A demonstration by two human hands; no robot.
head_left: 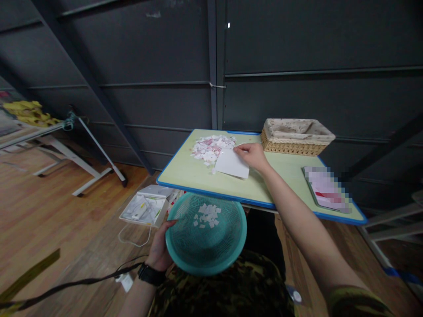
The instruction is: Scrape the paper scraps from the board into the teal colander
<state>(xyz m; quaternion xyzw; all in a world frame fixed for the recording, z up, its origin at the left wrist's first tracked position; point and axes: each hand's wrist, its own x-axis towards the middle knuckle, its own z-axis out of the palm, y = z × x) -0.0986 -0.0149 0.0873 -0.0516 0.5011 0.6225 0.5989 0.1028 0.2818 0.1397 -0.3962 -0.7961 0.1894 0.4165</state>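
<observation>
Gripped at its left rim by my left hand (160,248), a round teal plastic basket (201,251) rests against my lap below the table edge. Several small white paper pieces (209,215) lie in its bottom. Over the table, my right hand (253,156) pinches the upper right corner of a white card (232,164). The card's left edge meets a heap of torn paper scraps (211,147), white with some reddish ones. All of this sits on a pale green tabletop (185,174) with a blue rim.
A cloth-lined wicker basket (291,143) stands at the table's back right. Near the right end lies a flat, partly blurred tablet-like object (327,189). On the floor at left is an open white box (145,209) with a cable. A dark panel wall (165,105) rises behind.
</observation>
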